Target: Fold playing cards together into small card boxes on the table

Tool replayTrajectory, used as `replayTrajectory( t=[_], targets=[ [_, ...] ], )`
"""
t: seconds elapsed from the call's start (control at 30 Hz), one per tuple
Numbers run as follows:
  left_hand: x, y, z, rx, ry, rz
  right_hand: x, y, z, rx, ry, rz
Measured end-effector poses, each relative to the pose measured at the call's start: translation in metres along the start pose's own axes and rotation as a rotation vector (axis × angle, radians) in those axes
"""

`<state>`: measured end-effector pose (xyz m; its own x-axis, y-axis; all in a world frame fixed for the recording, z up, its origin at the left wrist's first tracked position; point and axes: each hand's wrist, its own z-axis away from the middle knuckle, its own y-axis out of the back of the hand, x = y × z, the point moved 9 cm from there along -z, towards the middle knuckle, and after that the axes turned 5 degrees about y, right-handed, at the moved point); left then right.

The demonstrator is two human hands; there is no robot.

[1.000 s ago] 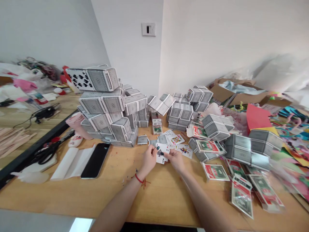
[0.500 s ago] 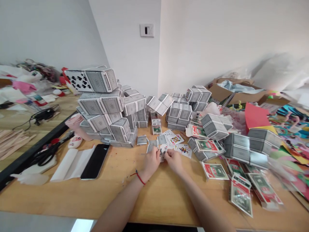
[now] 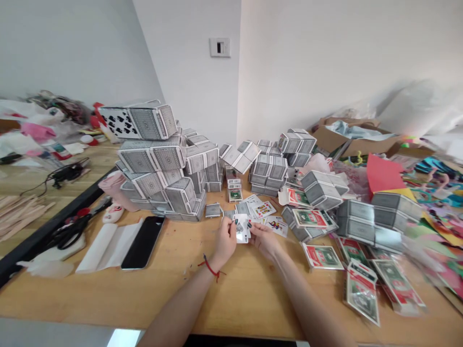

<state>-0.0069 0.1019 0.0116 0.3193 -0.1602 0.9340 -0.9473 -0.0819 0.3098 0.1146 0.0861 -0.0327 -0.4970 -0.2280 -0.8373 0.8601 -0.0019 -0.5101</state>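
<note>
Between my hands is a playing card, an ace of spades [image 3: 241, 230], with its face toward me. My left hand [image 3: 226, 240] is closed on the card's left side. My right hand [image 3: 265, 239] pinches the right side, where the edge of at least one more card shows behind. Just beyond my hands lie loose cards, among them a face card [image 3: 263, 209] and a joker [image 3: 278, 224]. A small folded grey card piece [image 3: 213, 210] rests left of them.
A tall stack of grey card blocks [image 3: 155, 156] rises at the left. More card blocks [image 3: 267, 168] stand at the back and right. Red and green card boxes [image 3: 323, 256] lie at the right. A phone [image 3: 142, 242] and black scissors [image 3: 74, 230] are on the left.
The card has turned to show the ace of spades face-on; before, a two showed in a narrower view. My right hand has shifted slightly right, its fingers less curled.
</note>
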Motion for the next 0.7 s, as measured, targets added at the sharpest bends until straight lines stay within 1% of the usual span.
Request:
replayTrajectory(
  t=[0.07, 0.1, 0.2, 0.27, 0.3, 0.4, 0.5, 0.7],
  targets=[
    [0.0, -0.005, 0.003, -0.024, -0.009, 0.021, 0.003, 0.001, 0.0, 0.039, 0.02, 0.013],
    [0.0, -0.008, 0.005, -0.036, -0.014, 0.029, 0.003, 0.003, 0.0, 0.07, 0.052, 0.043],
    [-0.001, -0.013, 0.007, -0.052, -0.013, 0.045, -0.009, 0.008, 0.002, 0.204, 0.244, 0.202],
    [-0.003, -0.014, 0.008, -0.053, 0.011, 0.057, -0.017, 0.005, 0.005, 0.252, 0.357, 0.297],
    [-0.004, -0.015, 0.008, -0.054, 0.024, 0.066, -0.019, 0.003, 0.007, 0.265, 0.387, 0.322],
    [-0.005, -0.014, 0.008, -0.035, 0.054, 0.1, -0.02, -0.005, 0.011, 0.259, 0.392, 0.332],
    [-0.003, -0.012, 0.009, -0.015, 0.052, 0.127, -0.022, -0.01, 0.013, 0.237, 0.367, 0.316],
    [0.003, -0.013, 0.01, -0.069, 0.066, 0.204, -0.02, -0.008, 0.012, 0.261, 0.325, 0.284]
  ],
)
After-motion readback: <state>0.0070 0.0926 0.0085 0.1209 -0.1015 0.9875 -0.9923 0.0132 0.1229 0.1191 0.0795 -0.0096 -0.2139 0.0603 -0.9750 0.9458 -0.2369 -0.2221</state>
